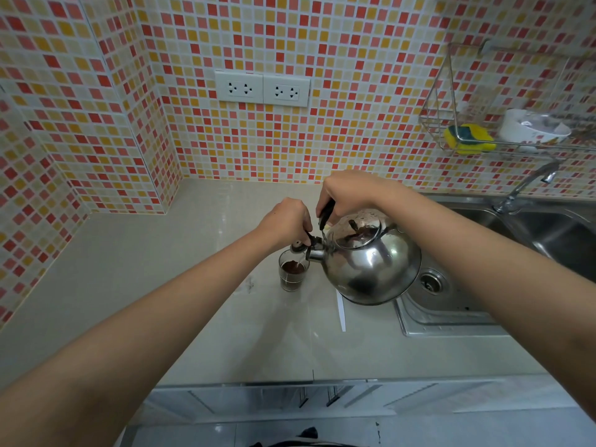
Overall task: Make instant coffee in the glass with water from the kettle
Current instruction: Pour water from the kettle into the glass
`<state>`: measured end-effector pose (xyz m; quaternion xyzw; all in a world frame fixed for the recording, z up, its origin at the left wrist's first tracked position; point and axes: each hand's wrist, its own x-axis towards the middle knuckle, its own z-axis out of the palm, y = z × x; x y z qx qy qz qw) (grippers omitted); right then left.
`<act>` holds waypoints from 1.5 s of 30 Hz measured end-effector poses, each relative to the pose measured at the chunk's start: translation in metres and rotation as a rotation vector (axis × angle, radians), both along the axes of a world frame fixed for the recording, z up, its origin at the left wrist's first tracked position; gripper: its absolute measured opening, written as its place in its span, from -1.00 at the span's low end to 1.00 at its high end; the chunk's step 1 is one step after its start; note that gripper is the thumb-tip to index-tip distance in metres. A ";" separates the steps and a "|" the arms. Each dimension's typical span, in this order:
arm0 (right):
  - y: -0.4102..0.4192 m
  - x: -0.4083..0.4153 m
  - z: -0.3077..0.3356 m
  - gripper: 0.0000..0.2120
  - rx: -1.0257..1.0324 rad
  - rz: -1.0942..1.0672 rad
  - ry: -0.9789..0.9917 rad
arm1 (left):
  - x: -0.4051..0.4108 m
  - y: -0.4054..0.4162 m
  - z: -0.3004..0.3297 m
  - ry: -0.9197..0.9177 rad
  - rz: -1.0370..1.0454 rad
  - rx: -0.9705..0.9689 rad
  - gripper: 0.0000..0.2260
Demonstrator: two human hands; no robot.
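Closest to the camera, at the bottom of the frame, it's just cabinet fronts and two bare forearms reaching up toward the middle. Past those, mid-frame on the pale countertop (200, 285), sits the glass (293, 274), with dark coffee already in it and what looks like a thin stream landing inside.

The left hand (285, 221) is pinched closed on the little black lever of the spout cap (298, 246), holding it flipped up right over the glass. The right hand (346, 192) is wrapped tight around the black handle (326, 214) of the steel kettle (367, 262), which is tipped to the left with its spout just above the rim.

What worries me: that glass is small and nobody's holding it. Tip the kettle a bit too hard and it overflows fast, or the spout clips the rim and knocks it over. The left fingers are also right next to the spout, so steam or a splash could burn them, and if that lever slips, the cap snaps shut and water sprays sideways. Thin glass plus hot water might crack too, can't tell how thick it is.

Right of the kettle is the sink (483, 304), and further back, upper right, a wire rack (433, 124) with a yellow sponge (469, 138).
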<state>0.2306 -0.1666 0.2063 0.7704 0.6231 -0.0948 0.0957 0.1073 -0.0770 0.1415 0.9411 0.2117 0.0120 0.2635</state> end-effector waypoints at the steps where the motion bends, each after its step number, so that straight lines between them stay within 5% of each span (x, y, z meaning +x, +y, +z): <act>1: 0.000 0.000 0.000 -0.75 0.001 0.000 -0.001 | 0.000 0.000 0.000 0.002 0.000 0.002 -0.71; 17: 0.000 0.002 -0.004 -0.75 0.004 -0.016 0.021 | 0.001 -0.001 -0.002 0.013 -0.001 0.017 -0.72; 29: -0.023 0.032 0.020 -0.79 0.129 -0.113 0.218 | 0.008 0.017 0.010 -0.131 0.069 -0.142 -0.70; 38: -0.009 0.074 0.040 -0.90 0.226 -0.220 0.106 | 0.038 0.047 0.038 -0.305 0.206 -0.271 -0.73; 45: 0.021 0.097 0.018 -0.90 0.298 -0.270 0.042 | 0.074 0.081 0.034 -0.264 0.249 -0.207 -0.74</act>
